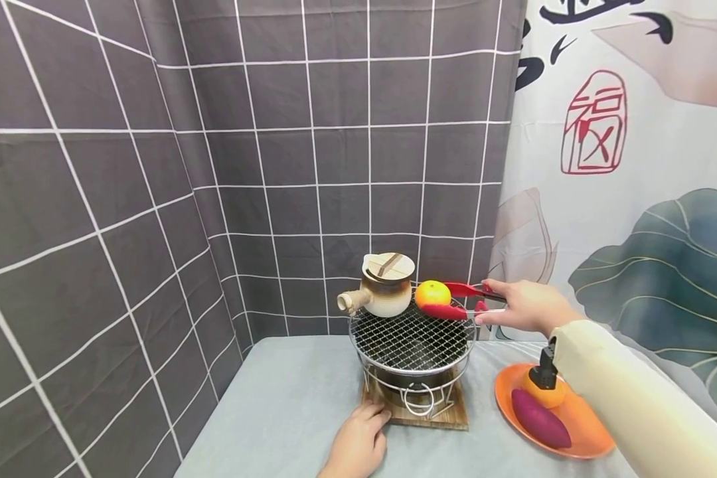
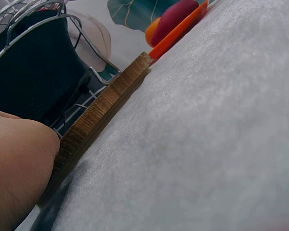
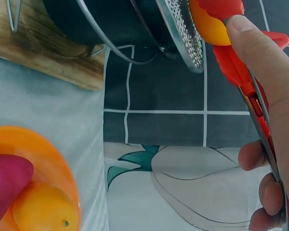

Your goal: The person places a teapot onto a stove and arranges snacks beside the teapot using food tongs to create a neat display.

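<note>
The right hand (image 1: 522, 307) grips red-tipped tongs (image 1: 463, 290), whose jaws hold an orange fruit (image 1: 433, 294) at the right side of the round wire grill (image 1: 415, 342). In the right wrist view the fruit (image 3: 213, 25) sits between the red tips, close to the mesh; whether it touches is unclear. At the left corner of the wooden board (image 1: 454, 415) under the stove, the left hand (image 1: 358, 441) rests with its fingers on the wood. The left wrist view has this hand (image 2: 21, 168) against the board's edge (image 2: 106, 106). A lidded clay pot (image 1: 391, 292) stands on the grill's back left.
An orange plate (image 1: 591, 435) to the right of the board holds a purple sweet potato (image 1: 538, 418) and another orange fruit (image 1: 546, 393). Grey cloth (image 1: 287, 398) covers the table. A dark gridded curtain (image 1: 334, 153) hangs behind.
</note>
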Motion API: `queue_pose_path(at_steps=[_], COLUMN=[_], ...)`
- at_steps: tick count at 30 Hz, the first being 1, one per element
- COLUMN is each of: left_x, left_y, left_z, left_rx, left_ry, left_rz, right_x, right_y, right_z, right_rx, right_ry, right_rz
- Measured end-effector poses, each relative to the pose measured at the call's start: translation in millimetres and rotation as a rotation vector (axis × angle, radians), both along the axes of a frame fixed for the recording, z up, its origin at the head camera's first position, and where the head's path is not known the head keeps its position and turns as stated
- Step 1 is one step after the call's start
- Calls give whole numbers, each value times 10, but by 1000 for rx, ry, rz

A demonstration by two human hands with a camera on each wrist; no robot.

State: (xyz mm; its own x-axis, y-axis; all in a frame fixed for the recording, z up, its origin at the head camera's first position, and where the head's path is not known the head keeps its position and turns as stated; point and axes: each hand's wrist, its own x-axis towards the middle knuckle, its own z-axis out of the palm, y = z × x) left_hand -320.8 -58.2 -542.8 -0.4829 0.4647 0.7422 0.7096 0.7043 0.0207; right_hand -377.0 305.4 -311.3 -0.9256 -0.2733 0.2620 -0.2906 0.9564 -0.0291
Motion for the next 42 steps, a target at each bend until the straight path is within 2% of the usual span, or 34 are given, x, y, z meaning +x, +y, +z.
queue_pose_path(at_steps=[8,16,30,42], left_x=[-9,-15,7,15], left_y=[7,13,2,-6], left_z=[-6,-7,17,19], left_rx=[4,9,10,5], left_ry=[17,26,27,-9], left_rz=[-7,-17,-16,-14], right_x=[-25,-34,-25,1], right_y=[-11,-12,-35,-4], right_z=[-27,-51,-41,-73], right_rx=[10,14,41,25], right_ry=[-14,19,-2,14], right_rz=[-17,-12,-23,-14])
